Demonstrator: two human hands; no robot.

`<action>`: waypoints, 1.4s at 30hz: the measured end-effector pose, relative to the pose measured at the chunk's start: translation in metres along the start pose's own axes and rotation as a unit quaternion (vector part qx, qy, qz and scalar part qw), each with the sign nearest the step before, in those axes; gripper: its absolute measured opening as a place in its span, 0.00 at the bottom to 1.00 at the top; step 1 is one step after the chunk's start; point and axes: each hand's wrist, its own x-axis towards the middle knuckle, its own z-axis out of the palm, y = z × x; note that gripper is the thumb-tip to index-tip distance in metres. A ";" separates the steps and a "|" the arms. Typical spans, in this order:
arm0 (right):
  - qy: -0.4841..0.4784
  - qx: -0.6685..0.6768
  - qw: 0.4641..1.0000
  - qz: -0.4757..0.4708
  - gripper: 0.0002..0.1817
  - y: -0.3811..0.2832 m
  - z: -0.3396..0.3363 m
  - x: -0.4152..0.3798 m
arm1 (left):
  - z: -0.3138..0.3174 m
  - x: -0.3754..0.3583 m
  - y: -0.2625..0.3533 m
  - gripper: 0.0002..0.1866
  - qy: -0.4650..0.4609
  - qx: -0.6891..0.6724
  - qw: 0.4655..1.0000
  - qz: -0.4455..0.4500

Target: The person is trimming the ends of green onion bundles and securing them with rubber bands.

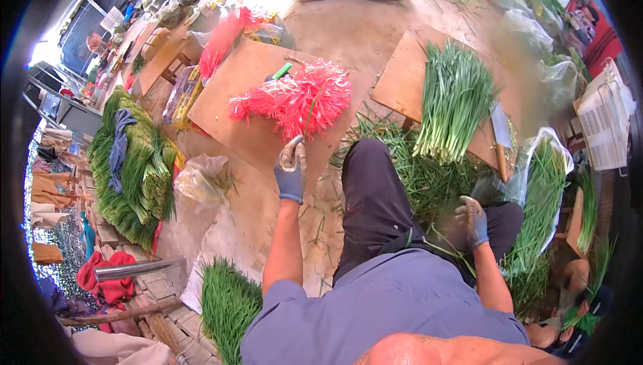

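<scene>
The bunch of pink ribbon [311, 100] lies on the left wooden board [228, 90], towards its right edge, with its long axis going roughly from left to right. It is just ahead of the left hand [292, 165], the nearer one, whose fingers are curled, though I cannot tell if they pinch anything; the right hand [474, 222] is farther back, its grip also unclear.

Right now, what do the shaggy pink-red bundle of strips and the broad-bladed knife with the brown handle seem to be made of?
Shaggy pink-red bundle: probably thin, glossy plastic; its crinkled strips catch highlights.

Broad-bladed knife: the blade looks like smooth metal, pale grey; the handle is likely wood, by its warm brown colour, though its finish is unclear.
</scene>
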 end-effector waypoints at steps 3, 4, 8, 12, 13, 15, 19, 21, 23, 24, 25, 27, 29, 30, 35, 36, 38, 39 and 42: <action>0.015 -0.063 0.997 -0.039 0.21 0.000 0.002 -0.003 | -0.004 0.041 -0.010 0.12 0.019 0.051 0.996 0.066; 0.011 -0.069 0.997 -0.032 0.22 -0.002 0.004 -0.003 | -0.008 0.057 -0.007 0.13 0.014 0.069 0.995 0.074; 0.011 -0.043 0.999 -0.002 0.22 -0.004 0.015 -0.006 | -0.009 0.125 -0.030 0.19 0.025 0.288 0.924 0.250; 0.016 -0.043 0.999 0.018 0.21 -0.005 0.023 0.000 | 0.002 0.173 -0.060 0.20 -0.085 0.445 0.856 0.251; 0.017 -0.053 0.998 0.017 0.21 -0.005 0.025 0.002 | 0.002 0.173 -0.059 0.18 -0.103 0.447 0.857 0.235; 0.016 -0.069 0.997 0.018 0.21 -0.004 0.026 0.008 | 0.008 0.166 -0.047 0.16 -0.141 0.449 0.858 0.206; 0.025 -0.059 0.997 0.041 0.21 0.001 0.026 0.015 | 0.009 0.144 -0.048 0.14 -0.118 0.437 0.867 0.208; 0.017 -0.070 0.996 0.047 0.21 0.000 0.028 0.018 | 0.006 0.135 -0.048 0.14 -0.108 0.440 0.863 0.225; 0.012 -0.080 0.996 0.047 0.21 -0.001 0.031 0.020 | 0.006 0.130 -0.054 0.14 -0.073 0.438 0.855 0.267; 0.013 -0.084 0.995 0.044 0.21 0.000 0.035 0.020 | 0.005 0.130 -0.054 0.14 -0.073 0.439 0.855 0.267; 0.014 -0.087 0.995 0.039 0.21 0.000 0.036 0.021 | 0.005 0.131 -0.054 0.14 -0.074 0.440 0.854 0.268; 0.004 -0.096 0.995 0.038 0.20 0.000 0.039 0.020 | 0.007 0.135 -0.053 0.14 -0.079 0.439 0.856 0.262; -0.010 -0.089 0.994 0.054 0.20 0.000 0.041 0.024 | 0.008 0.142 -0.054 0.14 -0.088 0.438 0.859 0.250; -0.013 -0.077 0.994 0.073 0.20 -0.001 0.042 0.024 | 0.006 0.143 -0.061 0.15 -0.073 0.448 0.852 0.261; 0.001 -0.049 0.998 0.035 0.19 -0.036 0.048 -0.015 | 0.005 0.133 -0.043 0.23 -0.074 0.389 0.870 0.294; -0.003 -0.040 0.999 0.022 0.19 -0.043 0.043 -0.020 | 0.007 0.129 -0.035 0.22 -0.087 0.308 0.915 0.243; -0.019 -0.020 1.000 -0.003 0.19 -0.043 0.032 -0.033 | 0.012 0.124 -0.018 0.20 -0.074 0.336 0.890 0.300; -0.027 -0.022 0.999 -0.024 0.20 -0.045 0.028 -0.034 | 0.013 0.122 -0.018 0.20 -0.071 0.319 0.895 0.305; 0.015 -0.020 1.000 -0.018 0.22 -0.050 0.020 -0.048 | 0.021 0.105 -0.024 0.18 -0.064 0.281 0.935 0.205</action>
